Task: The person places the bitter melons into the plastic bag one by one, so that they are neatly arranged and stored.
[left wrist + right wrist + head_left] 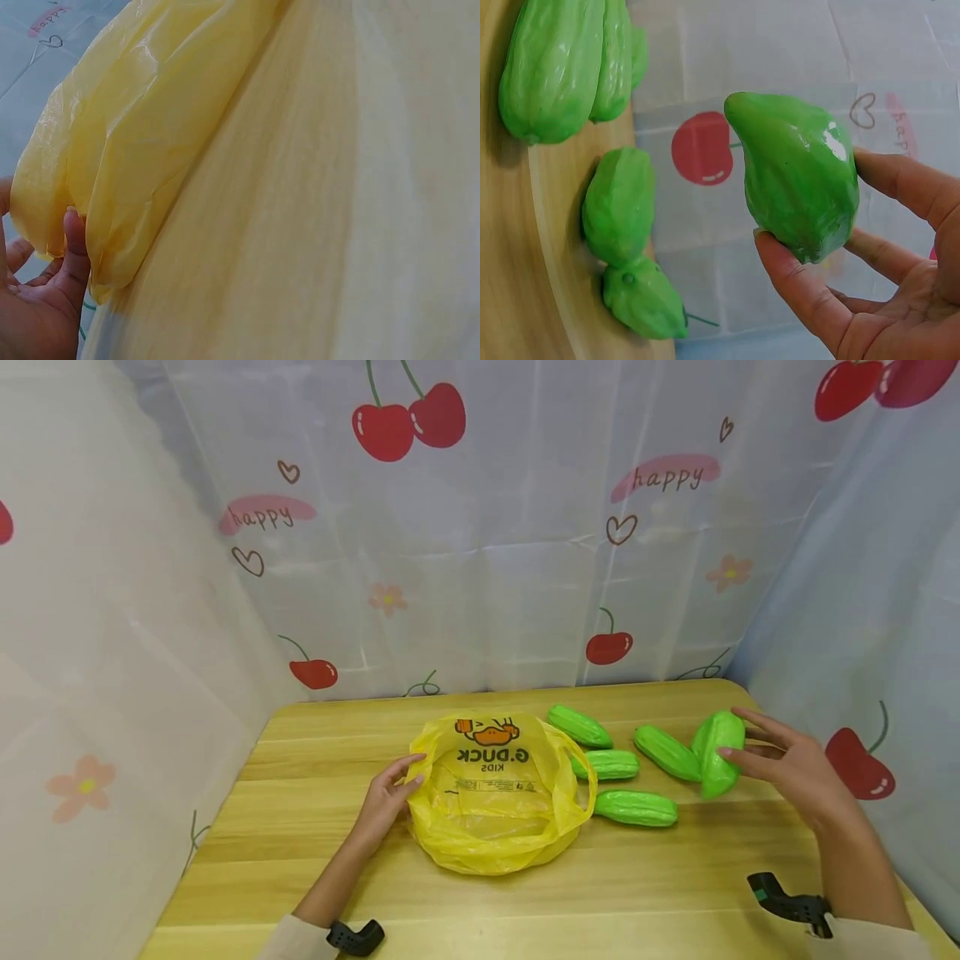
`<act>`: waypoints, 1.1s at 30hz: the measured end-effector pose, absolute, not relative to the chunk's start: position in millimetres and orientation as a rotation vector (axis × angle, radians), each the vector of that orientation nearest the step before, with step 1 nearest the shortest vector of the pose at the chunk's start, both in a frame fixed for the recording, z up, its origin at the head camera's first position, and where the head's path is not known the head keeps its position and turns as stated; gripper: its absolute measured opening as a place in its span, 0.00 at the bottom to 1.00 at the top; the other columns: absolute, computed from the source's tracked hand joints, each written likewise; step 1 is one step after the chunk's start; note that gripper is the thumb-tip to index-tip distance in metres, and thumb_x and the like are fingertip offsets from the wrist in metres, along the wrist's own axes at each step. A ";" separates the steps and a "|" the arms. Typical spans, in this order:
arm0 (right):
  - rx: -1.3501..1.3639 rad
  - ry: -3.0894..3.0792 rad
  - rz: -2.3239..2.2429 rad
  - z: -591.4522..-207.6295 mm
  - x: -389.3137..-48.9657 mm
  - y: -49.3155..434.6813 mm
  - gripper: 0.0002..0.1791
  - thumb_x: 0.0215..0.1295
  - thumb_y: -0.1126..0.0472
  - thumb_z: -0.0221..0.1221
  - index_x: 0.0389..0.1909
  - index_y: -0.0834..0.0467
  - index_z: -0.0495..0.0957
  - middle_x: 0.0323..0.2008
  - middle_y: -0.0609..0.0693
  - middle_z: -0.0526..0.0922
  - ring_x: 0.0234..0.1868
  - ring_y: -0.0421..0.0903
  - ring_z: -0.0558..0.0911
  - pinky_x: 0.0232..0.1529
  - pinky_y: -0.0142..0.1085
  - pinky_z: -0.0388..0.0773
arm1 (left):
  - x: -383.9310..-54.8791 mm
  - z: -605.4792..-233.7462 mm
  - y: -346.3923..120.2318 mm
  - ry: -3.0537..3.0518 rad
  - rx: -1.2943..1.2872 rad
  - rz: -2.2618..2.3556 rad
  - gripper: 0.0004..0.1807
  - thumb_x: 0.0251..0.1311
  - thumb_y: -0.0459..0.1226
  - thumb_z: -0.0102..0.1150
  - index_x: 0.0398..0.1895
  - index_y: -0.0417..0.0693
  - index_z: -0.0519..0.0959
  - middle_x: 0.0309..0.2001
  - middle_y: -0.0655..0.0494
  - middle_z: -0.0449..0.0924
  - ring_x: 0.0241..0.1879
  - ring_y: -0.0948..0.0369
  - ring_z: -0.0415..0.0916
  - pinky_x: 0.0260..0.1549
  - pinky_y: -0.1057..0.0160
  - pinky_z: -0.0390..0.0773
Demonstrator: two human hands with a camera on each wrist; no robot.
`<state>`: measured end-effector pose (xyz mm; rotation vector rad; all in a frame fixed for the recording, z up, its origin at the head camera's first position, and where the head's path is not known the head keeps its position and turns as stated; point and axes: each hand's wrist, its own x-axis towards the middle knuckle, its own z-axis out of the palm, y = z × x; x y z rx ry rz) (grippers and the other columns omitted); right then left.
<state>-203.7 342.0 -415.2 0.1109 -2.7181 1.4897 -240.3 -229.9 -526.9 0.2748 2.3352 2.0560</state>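
Note:
A yellow plastic bag (487,827) with a duck print lies on the table with its mouth open. My left hand (388,802) pinches the bag's left edge; in the left wrist view the thumb (76,240) presses the yellow film, with the other fingers partly hidden behind it. My right hand (795,768) holds a shiny green ridged gourd (799,176) between thumb and fingers, above the table's right side. Behind the held one lie two similar green gourds (620,206). Three more, including the nearest gourd (636,808), lie just right of the bag.
The wooden table (300,827) ends at a white printed curtain (487,568), which stands along the back and both sides. A bag handle loop (588,785) reaches over toward the gourds. Black wrist mounts (791,903) sit on both forearms.

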 end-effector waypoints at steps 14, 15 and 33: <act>0.164 -2.763 1.448 -403.8 -201.0 319.7 0.41 0.72 0.49 0.62 0.81 0.41 0.54 0.72 0.68 0.58 0.53 0.31 0.70 0.41 0.23 0.75 | -238.3 -526.4 -228.3 2.334 0.292 2.062 0.25 0.72 0.45 0.60 0.70 0.52 0.73 0.75 0.47 0.59 0.22 0.61 0.75 0.18 0.64 0.79; 0.168 -2.759 1.449 -403.1 -201.1 317.8 0.41 0.72 0.49 0.62 0.81 0.41 0.54 0.72 0.68 0.59 0.51 0.29 0.70 0.41 0.23 0.75 | -238.4 -526.6 -228.4 2.334 0.293 2.063 0.25 0.72 0.45 0.61 0.70 0.52 0.74 0.75 0.47 0.59 0.22 0.62 0.75 0.18 0.64 0.79; 0.279 -2.759 1.409 -394.8 -202.0 282.5 0.43 0.68 0.51 0.66 0.80 0.50 0.57 0.72 0.66 0.62 0.53 0.32 0.72 0.42 0.27 0.79 | -239.3 -528.6 -228.4 2.361 0.266 2.031 0.24 0.71 0.46 0.61 0.68 0.54 0.75 0.71 0.48 0.63 0.27 0.62 0.70 0.22 0.67 0.75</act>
